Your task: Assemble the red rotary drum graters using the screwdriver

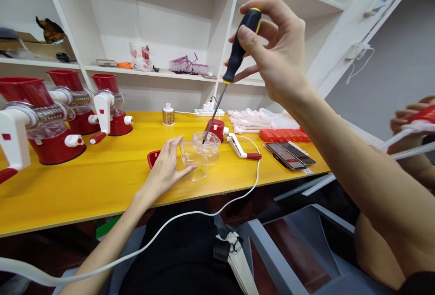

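left hand [166,166] low, fingers extended, right hand [275,55] raised, fingertips pinched

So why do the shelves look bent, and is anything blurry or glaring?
Head view: the wide lens bows the shelves and stretches the forearm behind the right hand; light is soft and even, with only faint shadows on the table, small glints on the clear cup, and the screwdriver sharp.

Head view, down onto near bench [84,186]

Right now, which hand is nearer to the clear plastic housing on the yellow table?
Left. The left hand rests against the clear plastic housing, on its left; the right hand is high above it, gripping the screwdriver.
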{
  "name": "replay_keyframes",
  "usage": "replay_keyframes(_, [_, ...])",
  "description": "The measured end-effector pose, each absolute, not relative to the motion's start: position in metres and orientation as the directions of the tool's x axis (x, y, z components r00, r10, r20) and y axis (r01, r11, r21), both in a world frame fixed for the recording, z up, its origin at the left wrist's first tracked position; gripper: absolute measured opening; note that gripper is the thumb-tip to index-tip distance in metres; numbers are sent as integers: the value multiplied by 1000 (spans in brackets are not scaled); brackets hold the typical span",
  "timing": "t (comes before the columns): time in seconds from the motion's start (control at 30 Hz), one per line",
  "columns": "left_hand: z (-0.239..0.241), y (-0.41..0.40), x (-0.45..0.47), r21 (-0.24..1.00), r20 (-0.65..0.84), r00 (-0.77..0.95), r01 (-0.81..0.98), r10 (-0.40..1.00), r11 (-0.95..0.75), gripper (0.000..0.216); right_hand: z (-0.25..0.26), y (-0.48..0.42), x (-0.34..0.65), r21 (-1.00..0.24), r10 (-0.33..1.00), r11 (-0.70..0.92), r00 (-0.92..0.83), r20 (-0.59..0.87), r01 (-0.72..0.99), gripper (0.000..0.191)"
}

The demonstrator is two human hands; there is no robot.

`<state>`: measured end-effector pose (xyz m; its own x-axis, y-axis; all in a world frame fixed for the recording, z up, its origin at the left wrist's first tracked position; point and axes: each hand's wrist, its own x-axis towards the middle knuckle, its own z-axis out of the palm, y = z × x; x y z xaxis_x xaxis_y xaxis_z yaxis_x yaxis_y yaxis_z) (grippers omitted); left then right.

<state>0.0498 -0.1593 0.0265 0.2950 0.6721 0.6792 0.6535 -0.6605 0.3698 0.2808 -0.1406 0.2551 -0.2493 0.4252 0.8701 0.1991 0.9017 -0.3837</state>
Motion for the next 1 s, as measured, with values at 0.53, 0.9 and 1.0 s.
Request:
replay_keyframes(0.53, [24,-160,46,339,673,328,659,663,-671,87,262,-135,268,-322,376,926,-385,843,197,18])
replay_keyframes(0.9, [24,-160,46,333,674,327,666,662,-667,87,275,-137,281,-398,415,904,-544,729,156,31])
replay_keyframes(1.0, [23,-160,45,332,669,327,672,667,-662,86,281,-136,284,-438,425,892,-545,723,113,33])
